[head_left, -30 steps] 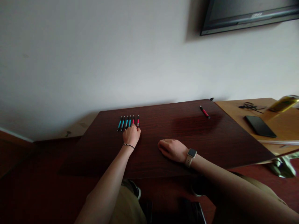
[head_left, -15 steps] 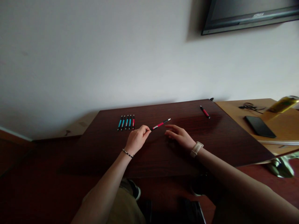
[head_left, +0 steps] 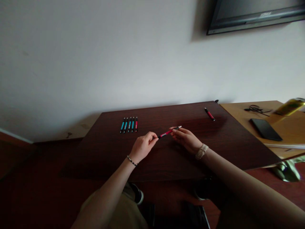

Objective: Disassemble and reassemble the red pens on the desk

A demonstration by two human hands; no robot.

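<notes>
A red and black pen (head_left: 166, 133) is held above the dark table (head_left: 152, 168), its silver tip pointing right. My left hand (head_left: 143, 146) pinches its black end. At the tip end, my right hand (head_left: 186, 139) has closed its thumb and fingers round the pen. Several blue and black pens (head_left: 125, 125) lie side by side at the table's left, with one red pen (head_left: 136, 124) at the right of that row. Another red pen (head_left: 209, 114) lies alone near the back right corner.
A lighter wooden table (head_left: 286, 128) adjoins on the right, bearing a black phone (head_left: 266, 129), a black cable (head_left: 256, 109) and a yellow can (head_left: 289, 107). A screen (head_left: 257, 16) hangs on the wall at upper right.
My left hand has moved slightly right and nearer with the pen. My right hand, open beside the tip before, has closed on the pen's tip end.
</notes>
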